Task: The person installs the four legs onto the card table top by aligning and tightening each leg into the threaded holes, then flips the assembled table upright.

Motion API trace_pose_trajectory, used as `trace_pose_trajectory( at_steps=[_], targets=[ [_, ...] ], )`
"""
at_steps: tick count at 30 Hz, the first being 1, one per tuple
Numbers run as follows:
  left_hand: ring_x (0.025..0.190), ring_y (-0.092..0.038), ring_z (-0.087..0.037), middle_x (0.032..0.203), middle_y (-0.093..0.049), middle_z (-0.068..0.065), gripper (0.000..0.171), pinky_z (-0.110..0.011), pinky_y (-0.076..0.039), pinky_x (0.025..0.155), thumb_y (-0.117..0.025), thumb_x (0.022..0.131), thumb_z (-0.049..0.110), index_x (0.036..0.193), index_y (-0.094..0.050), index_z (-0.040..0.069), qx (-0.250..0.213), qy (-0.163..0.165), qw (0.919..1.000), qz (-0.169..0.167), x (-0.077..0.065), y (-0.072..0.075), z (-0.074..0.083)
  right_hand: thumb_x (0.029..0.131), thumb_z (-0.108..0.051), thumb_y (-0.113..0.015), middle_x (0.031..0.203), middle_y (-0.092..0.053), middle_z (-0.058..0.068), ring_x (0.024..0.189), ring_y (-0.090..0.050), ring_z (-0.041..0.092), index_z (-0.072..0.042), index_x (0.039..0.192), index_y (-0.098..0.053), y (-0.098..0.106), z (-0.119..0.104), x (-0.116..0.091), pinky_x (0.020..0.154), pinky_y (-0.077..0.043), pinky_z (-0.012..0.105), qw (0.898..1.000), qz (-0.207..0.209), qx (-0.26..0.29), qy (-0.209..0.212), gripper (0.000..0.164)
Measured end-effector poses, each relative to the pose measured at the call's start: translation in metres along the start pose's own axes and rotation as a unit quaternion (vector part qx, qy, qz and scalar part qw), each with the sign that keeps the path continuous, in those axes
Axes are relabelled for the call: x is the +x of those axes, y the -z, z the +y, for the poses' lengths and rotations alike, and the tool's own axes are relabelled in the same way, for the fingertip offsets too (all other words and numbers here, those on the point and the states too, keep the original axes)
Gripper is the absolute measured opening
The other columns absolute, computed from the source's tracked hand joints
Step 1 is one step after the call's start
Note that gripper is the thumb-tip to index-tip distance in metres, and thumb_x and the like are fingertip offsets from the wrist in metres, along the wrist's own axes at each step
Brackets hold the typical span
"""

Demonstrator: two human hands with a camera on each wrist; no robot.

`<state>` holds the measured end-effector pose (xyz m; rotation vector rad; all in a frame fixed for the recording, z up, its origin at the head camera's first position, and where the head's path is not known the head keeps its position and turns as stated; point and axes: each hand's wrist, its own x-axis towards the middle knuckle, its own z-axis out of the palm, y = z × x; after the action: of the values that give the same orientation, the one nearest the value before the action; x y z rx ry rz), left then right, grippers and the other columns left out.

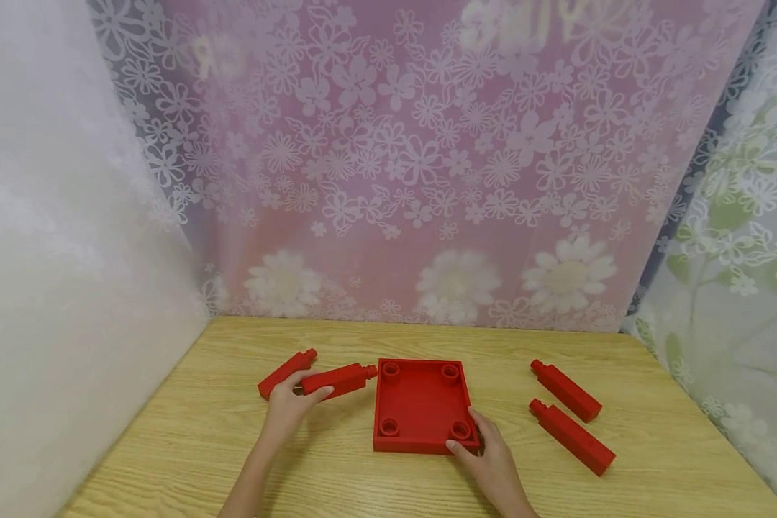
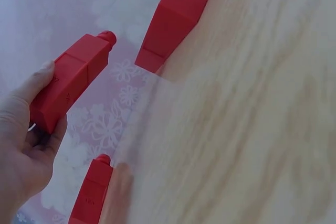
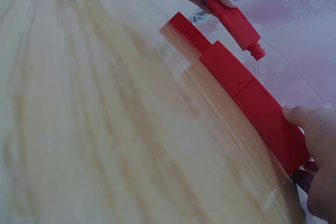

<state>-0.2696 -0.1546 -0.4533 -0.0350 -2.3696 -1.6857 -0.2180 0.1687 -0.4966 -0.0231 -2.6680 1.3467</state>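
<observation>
We find the left hand (image 1: 288, 404) pinching a bar (image 1: 338, 380), knob (image 1: 370, 371) clear; right hand (image 1: 493, 462) grips tray (image 1: 422, 403), apparently steadying it

Head view from above, facing forward and down across the table (image 1: 337, 482), wrist views low, close, tilted, both catching the left hand (image 1: 289, 404) and its red post (image 1: 338, 380)

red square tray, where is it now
In the head view, the tray sits on the wooden table just right of centre, between the peg in the left grip and the right grip, which holds its near right corner.
</observation>
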Motion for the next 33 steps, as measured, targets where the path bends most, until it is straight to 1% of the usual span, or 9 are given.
trace_pose_trajectory(
  at_steps=[6, 11, 16, 19, 22, 23, 29, 30, 33],
  targets=[
    [0.075, -0.059, -0.021, 0.092, -0.063, -0.009, 0.046, -0.029, -0.048, 0.06, -0.078, 0.073, 0.032, 0.109, -0.065, 0.007, 0.008, -0.005, 0.9999, 0.005, 0.008, -0.007, 0.007, 0.079, -0.041, -0.07, 0.131, -0.041, 0.025, 0.12, -0.039, 0.04, 0.002, 0.137, -0.039, 0.0, 0.0, 0.0, 0.093, -0.037, 0.052, 1.0, -0.002, 0.0, -0.006, 0.078],
    [0.075, -0.06, -0.019, 0.096, -0.06, -0.01, 0.044, -0.027, -0.047, 0.06, -0.077, 0.076, 0.028, 0.109, -0.063, 0.004, -0.025, -0.017, 0.9995, -0.009, 0.012, -0.014, 0.011, 0.079, -0.041, -0.07, 0.132, -0.041, 0.025, 0.12, -0.039, 0.04, 0.001, 0.137, -0.039, 0.001, 0.0, 0.0, 0.094, -0.036, 0.053, 1.0, -0.003, -0.001, -0.009, 0.078],
    [0.071, -0.052, -0.017, 0.089, -0.058, -0.006, 0.039, -0.025, -0.041, 0.054, -0.075, 0.078, 0.027, 0.109, -0.063, 0.006, -0.024, -0.032, 0.9991, -0.015, 0.015, -0.019, 0.015, 0.079, -0.041, -0.071, 0.132, -0.041, 0.025, 0.12, -0.039, 0.04, 0.001, 0.137, -0.039, 0.0, 0.0, 0.0, 0.094, -0.036, 0.053, 1.0, -0.002, 0.0, -0.01, 0.078],
    [0.068, -0.046, -0.016, 0.079, -0.051, -0.004, 0.037, -0.026, -0.036, 0.053, -0.074, 0.079, 0.029, 0.107, -0.063, 0.009, -0.011, -0.033, 0.9993, -0.009, 0.018, -0.021, 0.015, 0.079, -0.04, -0.071, 0.131, -0.041, 0.025, 0.12, -0.039, 0.04, 0.001, 0.137, -0.039, 0.0, -0.001, 0.0, 0.094, -0.036, 0.052, 1.0, -0.001, 0.001, -0.008, 0.078],
    [0.069, -0.042, -0.017, 0.075, -0.046, -0.003, 0.036, -0.026, -0.035, 0.053, -0.073, 0.079, 0.031, 0.106, -0.063, 0.011, -0.012, -0.038, 0.9992, -0.002, 0.02, -0.023, 0.015, 0.079, -0.04, -0.071, 0.131, -0.042, 0.025, 0.12, -0.04, 0.04, 0.001, 0.136, -0.039, 0.0, -0.001, 0.0, 0.093, -0.037, 0.051, 1.0, 0.0, 0.002, -0.003, 0.077],
    [0.071, -0.043, -0.017, 0.078, -0.048, -0.004, 0.035, -0.026, -0.037, 0.055, -0.073, 0.079, 0.029, 0.107, -0.063, 0.01, -0.017, -0.037, 0.9991, -0.003, 0.018, -0.023, 0.021, 0.079, -0.039, -0.071, 0.131, -0.042, 0.025, 0.12, -0.04, 0.04, 0.001, 0.136, -0.039, 0.0, -0.001, -0.001, 0.093, -0.037, 0.051, 1.0, 0.001, 0.003, -0.002, 0.077],
    [0.092, -0.054, -0.022, 0.102, -0.059, -0.009, 0.043, -0.03, -0.049, 0.072, -0.075, 0.078, 0.026, 0.112, -0.06, 0.006, -0.049, -0.034, 0.9982, 0.005, 0.024, -0.026, 0.026, 0.079, -0.038, -0.071, 0.13, -0.042, 0.024, 0.119, -0.04, 0.039, 0.001, 0.136, -0.04, 0.0, -0.002, -0.001, 0.093, -0.038, 0.051, 1.0, 0.004, -0.001, 0.0, 0.076],
    [0.092, -0.055, -0.022, 0.102, -0.059, -0.009, 0.045, -0.03, -0.049, 0.072, -0.076, 0.077, 0.027, 0.113, -0.06, 0.006, -0.052, -0.035, 0.998, 0.008, 0.027, -0.028, 0.022, 0.079, -0.038, -0.071, 0.13, -0.042, 0.024, 0.119, -0.04, 0.039, 0.001, 0.136, -0.04, 0.0, -0.002, -0.001, 0.093, -0.038, 0.051, 1.0, 0.004, -0.002, 0.001, 0.076],
    [0.094, -0.056, -0.023, 0.105, -0.059, -0.01, 0.045, -0.03, -0.05, 0.072, -0.077, 0.076, 0.025, 0.113, -0.06, 0.007, -0.065, -0.037, 0.9971, 0.01, 0.031, -0.029, 0.024, 0.079, -0.038, -0.071, 0.13, -0.043, 0.024, 0.12, -0.04, 0.039, 0.001, 0.136, -0.04, 0.0, -0.001, -0.001, 0.093, -0.038, 0.051, 1.0, 0.006, -0.004, 0.004, 0.076]
  ],
)
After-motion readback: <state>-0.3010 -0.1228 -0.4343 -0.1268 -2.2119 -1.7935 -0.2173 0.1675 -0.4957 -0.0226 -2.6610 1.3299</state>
